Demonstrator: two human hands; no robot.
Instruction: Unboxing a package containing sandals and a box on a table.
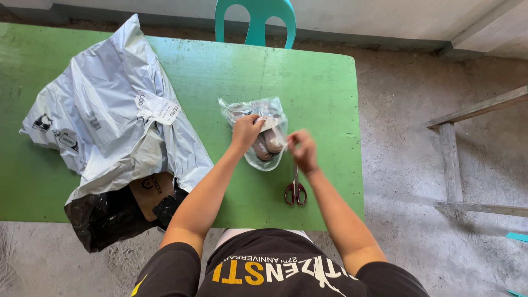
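Observation:
A small clear plastic packet (258, 113) with brownish items inside lies on the green table (308, 77). My left hand (246, 131) presses on the packet's middle and grips it. My right hand (302, 149) pinches the packet's right edge, where a white label sits. Red-handled scissors (296, 190) lie on the table just under my right wrist, blades pointing away from me.
A large grey mailing bag (110, 121) with a black lining and a cardboard box (151, 192) showing at its open end covers the table's left half. A teal plastic chair (256, 22) stands behind the table. A wooden frame (456, 159) lies on the concrete floor at right.

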